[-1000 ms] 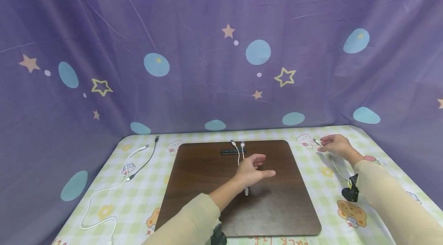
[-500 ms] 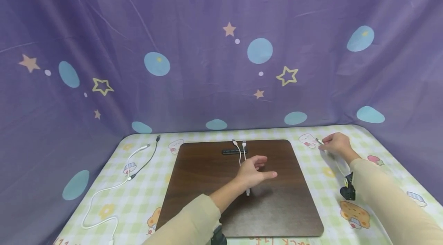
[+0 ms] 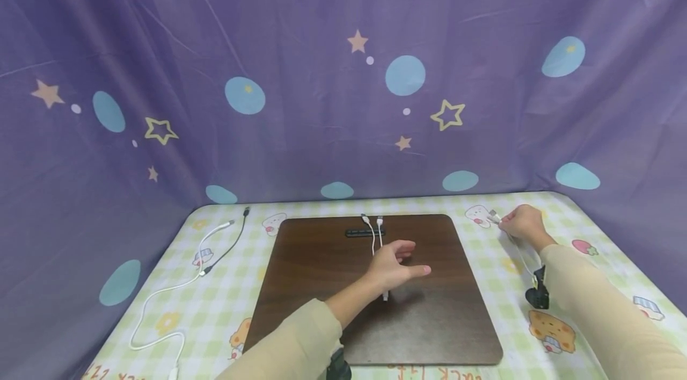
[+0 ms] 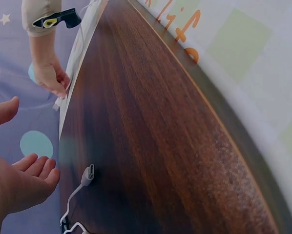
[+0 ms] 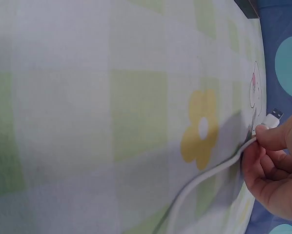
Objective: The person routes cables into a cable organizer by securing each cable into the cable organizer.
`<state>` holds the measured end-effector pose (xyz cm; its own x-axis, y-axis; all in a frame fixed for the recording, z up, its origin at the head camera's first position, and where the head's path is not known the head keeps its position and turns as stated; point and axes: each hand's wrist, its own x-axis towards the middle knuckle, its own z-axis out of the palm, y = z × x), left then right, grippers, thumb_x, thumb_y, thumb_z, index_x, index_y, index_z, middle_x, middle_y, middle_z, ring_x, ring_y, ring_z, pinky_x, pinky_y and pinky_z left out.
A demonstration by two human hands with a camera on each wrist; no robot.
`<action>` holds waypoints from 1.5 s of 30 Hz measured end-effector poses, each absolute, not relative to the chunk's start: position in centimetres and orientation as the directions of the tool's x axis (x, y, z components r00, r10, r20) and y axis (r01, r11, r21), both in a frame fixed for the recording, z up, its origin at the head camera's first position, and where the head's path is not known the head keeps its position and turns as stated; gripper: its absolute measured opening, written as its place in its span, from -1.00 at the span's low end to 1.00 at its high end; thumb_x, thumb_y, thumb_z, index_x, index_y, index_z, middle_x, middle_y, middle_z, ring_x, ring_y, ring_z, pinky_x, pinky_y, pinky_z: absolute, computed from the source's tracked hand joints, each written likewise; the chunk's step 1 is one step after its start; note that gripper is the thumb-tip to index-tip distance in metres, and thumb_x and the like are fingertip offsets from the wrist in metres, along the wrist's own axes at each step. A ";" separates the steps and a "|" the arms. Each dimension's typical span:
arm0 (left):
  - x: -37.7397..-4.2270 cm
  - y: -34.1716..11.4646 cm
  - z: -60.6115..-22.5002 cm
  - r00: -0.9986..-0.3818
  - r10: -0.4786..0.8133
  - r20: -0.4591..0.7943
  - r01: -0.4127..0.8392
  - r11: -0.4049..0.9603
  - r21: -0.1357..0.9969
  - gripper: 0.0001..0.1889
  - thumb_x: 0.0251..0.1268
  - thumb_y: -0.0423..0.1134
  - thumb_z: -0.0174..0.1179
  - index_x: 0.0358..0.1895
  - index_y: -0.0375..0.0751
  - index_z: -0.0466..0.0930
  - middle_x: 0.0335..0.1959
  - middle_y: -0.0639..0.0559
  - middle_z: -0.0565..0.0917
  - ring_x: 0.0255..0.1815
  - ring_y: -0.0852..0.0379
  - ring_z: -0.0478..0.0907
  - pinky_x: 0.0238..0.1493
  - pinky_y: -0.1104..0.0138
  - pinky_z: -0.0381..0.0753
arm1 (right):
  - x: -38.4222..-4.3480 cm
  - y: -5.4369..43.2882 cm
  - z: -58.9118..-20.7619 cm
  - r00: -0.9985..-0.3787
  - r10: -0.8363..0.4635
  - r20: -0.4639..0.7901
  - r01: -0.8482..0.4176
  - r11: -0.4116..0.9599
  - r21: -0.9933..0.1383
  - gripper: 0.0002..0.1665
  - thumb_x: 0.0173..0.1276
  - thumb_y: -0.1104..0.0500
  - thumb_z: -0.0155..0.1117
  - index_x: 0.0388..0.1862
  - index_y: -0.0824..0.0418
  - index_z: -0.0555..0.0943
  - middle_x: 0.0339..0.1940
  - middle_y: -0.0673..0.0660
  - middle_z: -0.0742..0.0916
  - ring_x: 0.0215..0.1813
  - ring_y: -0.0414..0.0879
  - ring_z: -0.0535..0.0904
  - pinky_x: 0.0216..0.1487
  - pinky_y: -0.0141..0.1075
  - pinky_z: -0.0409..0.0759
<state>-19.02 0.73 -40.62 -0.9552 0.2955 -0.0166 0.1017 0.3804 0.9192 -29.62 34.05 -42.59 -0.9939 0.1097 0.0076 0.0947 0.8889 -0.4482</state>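
Between thumb and fingers my right hand (image 3: 525, 226) pinches a white USB cable (image 5: 214, 169) just behind its plug (image 5: 273, 118), at the right of the table. The rest of that cable trails back under the wrist. My left hand (image 3: 392, 266) hovers over the brown board (image 3: 440, 314), fingers apart and holding nothing. Beneath it, two white cables (image 3: 373, 237) run from a black cable clip strip (image 3: 351, 232) at the board's far edge. One white connector (image 4: 89, 174) shows on the board in the left wrist view; the left hand hides part of these cables.
Left of the board, a long white cable (image 3: 141, 314) and a short black cable (image 3: 228, 250) lie on the checked tablecloth (image 3: 214, 308). A purple curtain (image 3: 300, 99) hangs behind the table and along its sides.
The right hand has closed on the white cable's end and raised its USB plug slightly. The left hand has stayed nearly still. The head view has shifted a little.
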 end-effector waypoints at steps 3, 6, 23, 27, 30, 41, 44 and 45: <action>-19.0 0.8 -40.6 -0.955 0.298 -0.018 0.102 0.381 0.919 -0.38 0.01 -0.20 0.44 0.18 -0.34 0.49 0.19 -0.20 0.60 0.21 -0.12 0.53 0.31 0.13 0.51 | -29.5 34.0 -42.2 -0.992 0.121 -0.035 0.123 0.871 -0.476 -0.71 0.17 0.12 0.30 -0.42 0.38 0.71 -0.76 0.00 0.68 -0.54 -0.15 0.51 -0.43 -0.38 0.41; -19.0 0.9 -40.5 -0.955 0.297 -0.015 0.105 0.383 0.918 -0.38 0.01 -0.20 0.44 0.18 -0.33 0.48 0.19 -0.19 0.60 0.20 -0.12 0.53 0.31 0.12 0.51 | -29.4 33.8 -41.7 -0.988 0.127 -0.093 0.157 0.834 -0.529 -0.67 0.22 0.10 0.28 -0.38 0.40 0.70 -0.86 -0.14 0.62 -0.63 -0.27 0.51 -0.44 -0.47 0.39; -18.7 1.1 -40.4 -0.946 0.322 -0.018 0.119 0.399 0.909 -0.37 0.03 -0.15 0.42 0.20 -0.30 0.48 0.20 -0.17 0.59 0.21 -0.10 0.53 0.29 0.12 0.53 | -29.3 32.4 -40.9 -0.960 0.004 -0.280 0.260 0.381 -0.887 -0.53 0.30 0.36 0.21 0.05 0.73 0.43 -0.64 -0.14 0.69 -0.54 -0.36 0.62 -0.34 -0.41 0.74; -18.7 1.0 -40.4 -0.948 0.319 -0.010 0.124 0.395 0.910 -0.38 0.03 -0.17 0.42 0.19 -0.30 0.48 0.19 -0.17 0.60 0.20 -0.09 0.53 0.28 0.13 0.53 | -29.2 31.8 -40.7 -0.956 -0.028 -0.293 0.270 0.311 -0.911 -0.55 0.29 0.38 0.18 0.06 0.70 0.43 -0.62 -0.16 0.69 -0.51 -0.37 0.62 -0.31 -0.43 0.73; -18.7 1.0 -40.3 -0.948 0.317 -0.007 0.125 0.395 0.910 -0.39 0.03 -0.17 0.42 0.19 -0.30 0.49 0.19 -0.17 0.60 0.20 -0.09 0.54 0.27 0.14 0.54 | -29.1 31.4 -40.5 -0.952 -0.054 -0.302 0.276 0.281 -0.919 -0.51 0.32 0.37 0.16 0.13 0.71 0.38 -0.59 -0.15 0.71 -0.49 -0.37 0.64 -0.29 -0.45 0.73; -18.9 1.2 -40.3 -0.945 0.326 -0.011 0.123 0.388 0.913 -0.37 0.04 -0.15 0.41 0.21 -0.29 0.47 0.21 -0.17 0.59 0.22 -0.10 0.52 0.27 0.14 0.55 | -29.1 30.8 -40.1 -0.946 -0.131 -0.295 0.258 0.242 -0.935 -0.45 0.40 0.33 0.09 0.21 0.73 0.27 -0.50 -0.10 0.77 -0.40 -0.32 0.70 -0.23 -0.43 0.74; -19.0 1.2 -40.2 -0.947 0.320 -0.015 0.116 0.387 0.915 -0.37 0.03 -0.14 0.42 0.21 -0.28 0.47 0.21 -0.16 0.59 0.22 -0.10 0.52 0.27 0.14 0.55 | -29.1 30.7 -39.9 -0.948 -0.127 -0.291 0.257 0.231 -0.938 -0.50 0.40 0.34 0.08 0.17 0.70 0.32 -0.51 -0.10 0.76 -0.40 -0.32 0.70 -0.21 -0.43 0.74; -19.1 1.3 -40.2 -0.948 0.319 -0.015 0.115 0.386 0.915 -0.37 0.03 -0.14 0.42 0.21 -0.29 0.47 0.21 -0.17 0.59 0.21 -0.10 0.52 0.27 0.13 0.55 | -29.1 30.6 -39.9 -0.949 -0.120 -0.293 0.262 0.221 -0.939 -0.53 0.40 0.34 0.08 0.16 0.68 0.34 -0.52 -0.09 0.76 -0.41 -0.31 0.70 -0.21 -0.42 0.74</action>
